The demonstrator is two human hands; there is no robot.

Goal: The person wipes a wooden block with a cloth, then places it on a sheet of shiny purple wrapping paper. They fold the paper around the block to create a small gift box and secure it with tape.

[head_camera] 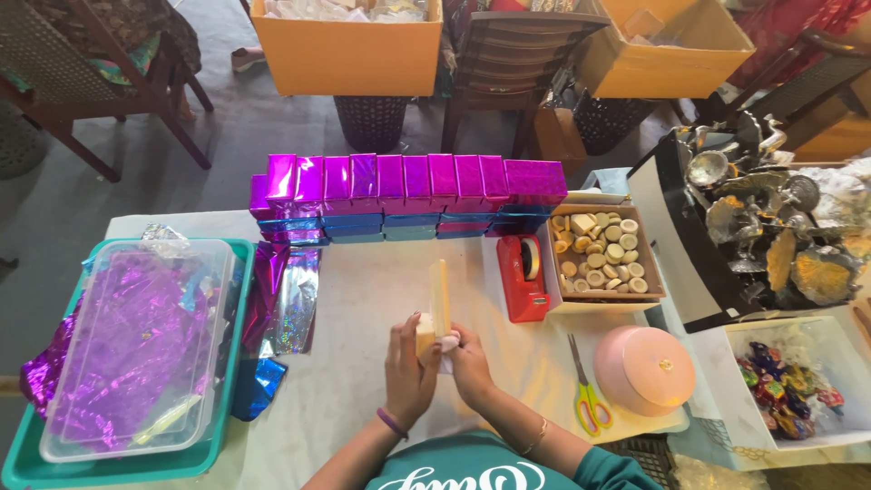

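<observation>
Left hand (407,367) and right hand (469,363) closed together on a small open box (434,313) at the table's (363,299) near edge, lid upright, presumably for filling; wrapped boxes (408,195) stacked along the far edge, tape dispenser (523,277) and scissors (587,386) within right reach.

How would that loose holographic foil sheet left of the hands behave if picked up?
The foil sheet looks thin and creased, so probably floppy and very light. Its glossy face suggests it would slide easily on the table cloth. One edge laps over the purple sheet, so that might drag along.
</observation>
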